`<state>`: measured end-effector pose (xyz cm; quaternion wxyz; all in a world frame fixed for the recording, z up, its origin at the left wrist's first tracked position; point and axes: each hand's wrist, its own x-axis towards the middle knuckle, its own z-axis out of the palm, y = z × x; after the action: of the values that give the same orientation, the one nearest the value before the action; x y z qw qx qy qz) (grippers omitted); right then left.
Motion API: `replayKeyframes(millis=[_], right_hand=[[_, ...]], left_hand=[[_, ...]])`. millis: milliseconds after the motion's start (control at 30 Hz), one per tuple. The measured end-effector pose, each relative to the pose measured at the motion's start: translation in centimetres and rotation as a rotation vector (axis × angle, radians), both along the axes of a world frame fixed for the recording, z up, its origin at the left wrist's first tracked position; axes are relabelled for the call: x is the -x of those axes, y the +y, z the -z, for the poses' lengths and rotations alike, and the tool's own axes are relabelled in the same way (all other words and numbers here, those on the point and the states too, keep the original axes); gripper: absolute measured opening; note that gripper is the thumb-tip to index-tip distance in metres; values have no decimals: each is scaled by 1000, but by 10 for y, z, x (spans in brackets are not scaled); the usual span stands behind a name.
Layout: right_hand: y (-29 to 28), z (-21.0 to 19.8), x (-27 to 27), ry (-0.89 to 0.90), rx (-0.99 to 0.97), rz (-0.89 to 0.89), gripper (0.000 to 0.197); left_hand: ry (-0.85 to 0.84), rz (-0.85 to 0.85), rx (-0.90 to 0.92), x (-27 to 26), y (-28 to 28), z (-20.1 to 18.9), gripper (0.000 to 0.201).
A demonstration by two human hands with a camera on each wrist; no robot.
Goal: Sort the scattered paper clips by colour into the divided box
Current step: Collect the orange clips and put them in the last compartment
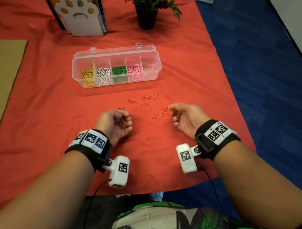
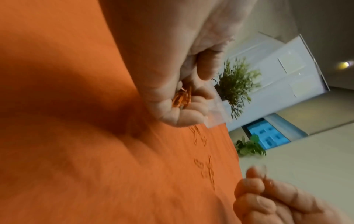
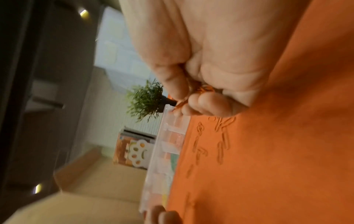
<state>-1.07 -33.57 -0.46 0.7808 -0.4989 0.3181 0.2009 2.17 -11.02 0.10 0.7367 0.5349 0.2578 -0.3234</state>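
Hands sit low in the head view, well apart: the left hand (image 1: 115, 124) curls round a small bunch of orange clips (image 1: 123, 124), the right hand (image 1: 186, 116) pinches more orange clips (image 1: 175, 113). Between them, loose orange paper clips (image 1: 153, 106) lie scattered on the orange cloth (image 1: 47, 110). Above centre, the divided box (image 1: 156, 70) holds yellow, white, green and pink lots; its rightmost compartment seemingly holds a few orange.
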Motion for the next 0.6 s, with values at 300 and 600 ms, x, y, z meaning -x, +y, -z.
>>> replayKeyframes(millis=[300, 600], right_hand=[[18, 11, -30, 66, 521, -163, 17], [47, 22, -30, 15, 1370, -606, 49]], left_hand=[[-618, 382, -1081, -32, 28, 23, 21], [-853, 598, -1197, -34, 32, 35, 22]])
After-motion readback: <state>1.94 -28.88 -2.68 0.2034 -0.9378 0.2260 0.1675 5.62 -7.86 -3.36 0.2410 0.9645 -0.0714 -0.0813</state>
